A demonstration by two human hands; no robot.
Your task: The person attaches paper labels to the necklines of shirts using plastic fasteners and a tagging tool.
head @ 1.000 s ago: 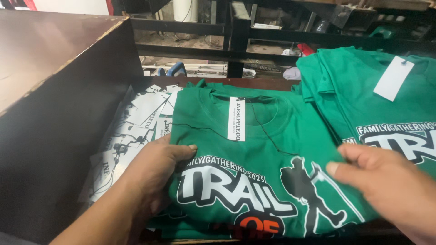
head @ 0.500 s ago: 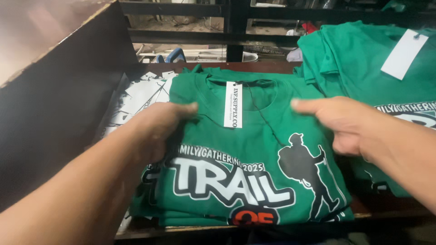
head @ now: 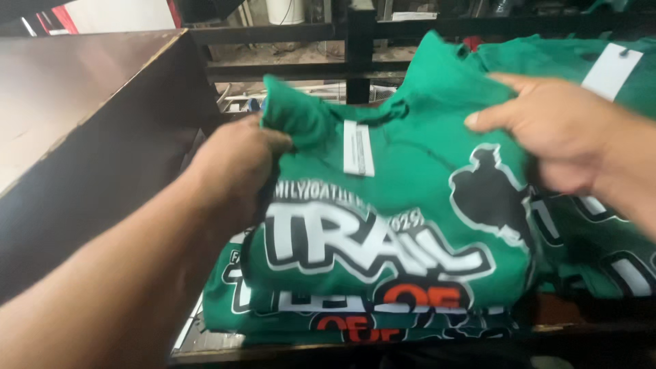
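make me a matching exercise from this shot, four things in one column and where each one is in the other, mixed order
Things:
1. left hand
2. right hand
3. white tag
4. brown board

Places:
A. at the neck of the top green shirt
B. far left, beside the shirt stack
C. gripping the top shirt's left shoulder
D. on the top shirt's right shoulder

Pairs: 1-C, 2-D, 3-A, 4-B
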